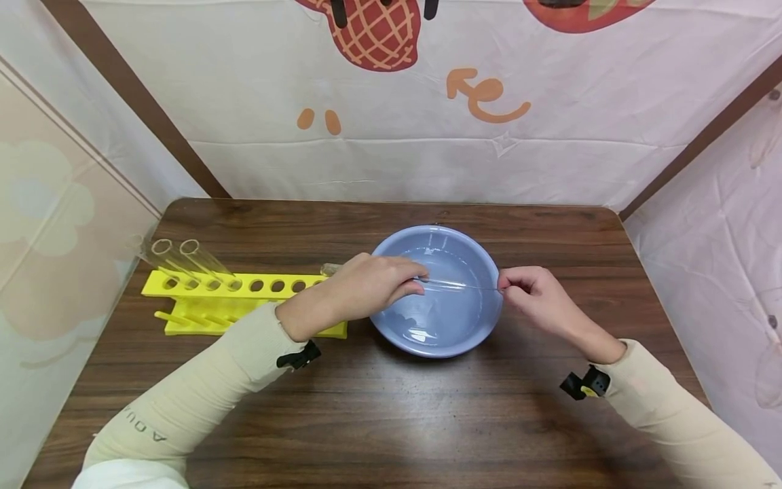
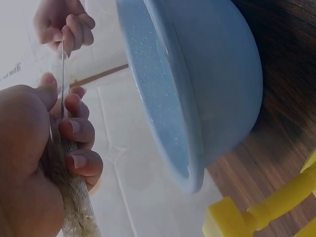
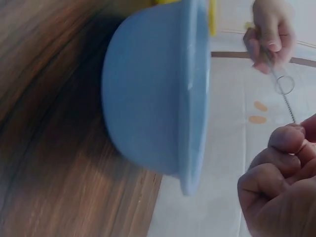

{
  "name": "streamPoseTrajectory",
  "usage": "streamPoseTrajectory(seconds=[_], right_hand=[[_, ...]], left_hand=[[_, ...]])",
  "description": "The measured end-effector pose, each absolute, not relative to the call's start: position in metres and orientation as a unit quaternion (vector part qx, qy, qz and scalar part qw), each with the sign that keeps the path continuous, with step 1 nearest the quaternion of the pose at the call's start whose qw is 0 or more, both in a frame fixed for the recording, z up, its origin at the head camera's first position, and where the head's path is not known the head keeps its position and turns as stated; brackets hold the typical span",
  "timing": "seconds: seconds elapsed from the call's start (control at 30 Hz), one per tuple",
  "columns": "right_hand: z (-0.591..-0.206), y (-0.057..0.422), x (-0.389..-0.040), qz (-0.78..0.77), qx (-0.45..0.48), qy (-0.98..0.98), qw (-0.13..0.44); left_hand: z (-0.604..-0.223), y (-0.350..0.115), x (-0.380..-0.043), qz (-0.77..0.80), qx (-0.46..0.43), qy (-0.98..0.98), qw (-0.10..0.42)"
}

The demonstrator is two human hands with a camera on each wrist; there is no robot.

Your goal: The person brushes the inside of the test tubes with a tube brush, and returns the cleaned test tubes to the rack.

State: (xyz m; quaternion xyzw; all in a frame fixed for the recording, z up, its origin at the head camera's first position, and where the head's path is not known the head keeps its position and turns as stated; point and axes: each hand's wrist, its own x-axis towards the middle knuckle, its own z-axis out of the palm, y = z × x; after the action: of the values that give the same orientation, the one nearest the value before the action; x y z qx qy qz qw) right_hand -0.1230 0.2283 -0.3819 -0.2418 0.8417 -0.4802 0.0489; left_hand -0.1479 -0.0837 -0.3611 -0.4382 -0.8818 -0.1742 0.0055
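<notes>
My left hand grips a clear glass test tube lying nearly level above a blue basin. Inside the tube, the pale bristles of a test tube brush show in the left wrist view. The brush's twisted wire handle sticks out of the tube's mouth. At the basin's right rim, my right hand pinches the end of that wire between thumb and curled fingers. Water with small bubbles is in the basin, under the tube.
A yellow test tube rack stands left of the basin, partly behind my left forearm. Several glass tubes lean in its left holes. The brown wooden table meets a patterned cloth backdrop at the back.
</notes>
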Motion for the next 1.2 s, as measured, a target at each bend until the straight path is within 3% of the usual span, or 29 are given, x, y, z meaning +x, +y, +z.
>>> streamPoseTrajectory(seconds=[0.4, 0.73, 0.93, 1.2], right_hand=[[-0.401, 0.251, -0.137, -0.301, -0.420, 0.835, -0.191], [-0.395, 0.261, -0.142, -0.139, -0.458, 0.782, -0.400], [-0.390, 0.263, -0.141, -0.127, -0.459, 0.748, -0.462], [-0.385, 0.269, -0.140, -0.124, -0.460, 0.736, -0.481]], left_hand=[[-0.361, -0.094, -0.149, -0.171, -0.424, -0.889, -0.007], [-0.362, -0.099, -0.149, -0.173, -0.429, -0.887, 0.012], [-0.363, -0.102, -0.150, -0.171, -0.426, -0.888, 0.012], [-0.360, -0.104, -0.150, -0.161, -0.418, -0.894, 0.001]])
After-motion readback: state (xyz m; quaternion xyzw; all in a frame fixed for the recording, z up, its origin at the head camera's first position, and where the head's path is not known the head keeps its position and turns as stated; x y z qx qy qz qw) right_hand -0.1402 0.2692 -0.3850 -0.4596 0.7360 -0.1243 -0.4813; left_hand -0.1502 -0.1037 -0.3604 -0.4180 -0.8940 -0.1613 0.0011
